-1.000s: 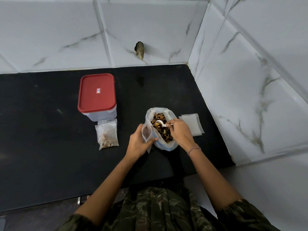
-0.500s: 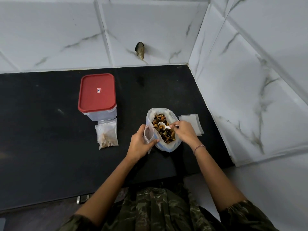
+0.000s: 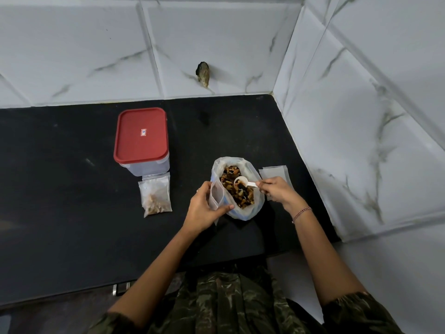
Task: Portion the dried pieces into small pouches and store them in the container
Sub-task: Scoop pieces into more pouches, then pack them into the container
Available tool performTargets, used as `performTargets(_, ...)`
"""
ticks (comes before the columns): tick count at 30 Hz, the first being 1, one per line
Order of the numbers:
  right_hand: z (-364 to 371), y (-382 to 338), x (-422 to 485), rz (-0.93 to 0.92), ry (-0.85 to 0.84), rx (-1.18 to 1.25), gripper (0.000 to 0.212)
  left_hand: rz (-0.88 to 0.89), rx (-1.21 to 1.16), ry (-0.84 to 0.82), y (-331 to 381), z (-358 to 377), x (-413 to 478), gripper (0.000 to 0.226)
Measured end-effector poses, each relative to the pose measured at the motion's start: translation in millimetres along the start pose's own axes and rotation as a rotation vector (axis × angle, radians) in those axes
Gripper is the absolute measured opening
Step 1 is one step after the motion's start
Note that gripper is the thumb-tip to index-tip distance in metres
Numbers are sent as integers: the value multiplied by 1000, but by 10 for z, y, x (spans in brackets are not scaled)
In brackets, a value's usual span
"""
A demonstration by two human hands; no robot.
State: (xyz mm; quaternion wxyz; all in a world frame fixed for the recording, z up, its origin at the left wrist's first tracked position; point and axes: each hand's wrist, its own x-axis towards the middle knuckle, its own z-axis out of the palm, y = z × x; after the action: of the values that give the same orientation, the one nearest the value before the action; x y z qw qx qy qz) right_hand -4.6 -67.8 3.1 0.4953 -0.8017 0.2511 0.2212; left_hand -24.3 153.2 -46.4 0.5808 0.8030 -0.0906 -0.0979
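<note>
Black counter (image 3: 72, 213): left hand (image 3: 202, 210) grips a small pouch (image 3: 216, 193); right hand (image 3: 277, 192) pinches a filled scoop (image 3: 241, 182).

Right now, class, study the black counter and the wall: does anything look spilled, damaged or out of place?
One thing: a dark ragged patch on the white wall tile behind the counter looks like a chip or hole; which, I cannot tell. No dried pieces lie spilled around the open bag.

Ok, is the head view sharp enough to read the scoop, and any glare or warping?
Head view: scoop and pouch sharp, evenly lit; no glare; wide-angle lens bends the tile joints and counter edge; shadows vanish on the black counter.
</note>
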Motion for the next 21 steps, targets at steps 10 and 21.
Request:
performTargets(10,20,-66,-104,3,31,270,16,17,152,201,50,-108,139,42)
performTargets(21,146,-462,-423,-176,-7,258,20,-95,387,225,149,-98,322,45)
